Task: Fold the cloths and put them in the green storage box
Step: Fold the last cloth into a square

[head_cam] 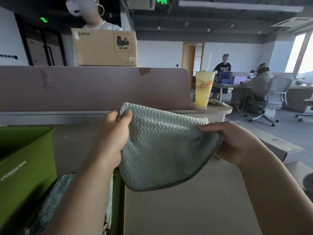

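Above the desk (pixel 186 209), left hand (pixel 111 138) and right hand (pixel 233 143) pinch a teal cloth (pixel 160 150) by its top corners, likely mid-fold; next, those corners should meet.

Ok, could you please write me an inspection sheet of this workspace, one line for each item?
Surface: tan desk, flat and matte.
Job's things: pale green cloth held up above the desk; green storage box at the left; second cloth lying between green walls under the left forearm.
Clutter: yellow drink cup on a round shelf at the desk's end; cardboard box above the divider.
Hands: left hand grips the cloth's upper left corner; right hand pinches its right edge.
Cables: nothing seen.
Surroundings: pink divider behind the desk; seated person on an office chair farther back.
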A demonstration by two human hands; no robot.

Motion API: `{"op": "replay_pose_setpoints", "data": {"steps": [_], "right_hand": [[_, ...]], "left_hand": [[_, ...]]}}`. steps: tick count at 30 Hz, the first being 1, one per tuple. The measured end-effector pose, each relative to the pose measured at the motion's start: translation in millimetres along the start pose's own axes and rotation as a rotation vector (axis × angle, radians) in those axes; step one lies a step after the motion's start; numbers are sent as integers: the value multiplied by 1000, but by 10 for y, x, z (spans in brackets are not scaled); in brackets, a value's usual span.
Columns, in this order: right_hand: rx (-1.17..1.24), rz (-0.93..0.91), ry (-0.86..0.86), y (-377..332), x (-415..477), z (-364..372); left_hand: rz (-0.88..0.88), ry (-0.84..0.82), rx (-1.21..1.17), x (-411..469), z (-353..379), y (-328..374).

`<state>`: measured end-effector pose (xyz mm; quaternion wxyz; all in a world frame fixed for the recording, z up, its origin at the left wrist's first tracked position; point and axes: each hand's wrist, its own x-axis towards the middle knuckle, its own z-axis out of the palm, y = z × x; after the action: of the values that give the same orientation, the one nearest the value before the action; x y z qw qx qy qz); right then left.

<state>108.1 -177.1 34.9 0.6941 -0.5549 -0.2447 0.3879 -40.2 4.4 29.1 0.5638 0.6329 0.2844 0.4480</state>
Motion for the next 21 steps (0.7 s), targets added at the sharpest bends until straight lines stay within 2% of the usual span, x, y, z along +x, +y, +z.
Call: {"op": "replay_pose_setpoints", "data": {"steps": [4, 9, 12, 16, 21], "right_hand": [[18, -72, 57, -52, -50, -81], [93, -32, 158, -94, -86, -158], [122, -6, 114, -73, -62, -158], [22, 59, 62, -18, -33, -175], [-32, 35, -13, 20, 17, -132]], "left_hand": [[67, 27, 11, 45, -37, -38], [137, 78, 111, 103, -92, -89], [126, 83, 172, 107, -82, -83], [102, 34, 140, 73, -84, -74], [173, 37, 97, 22, -67, -31]]}}
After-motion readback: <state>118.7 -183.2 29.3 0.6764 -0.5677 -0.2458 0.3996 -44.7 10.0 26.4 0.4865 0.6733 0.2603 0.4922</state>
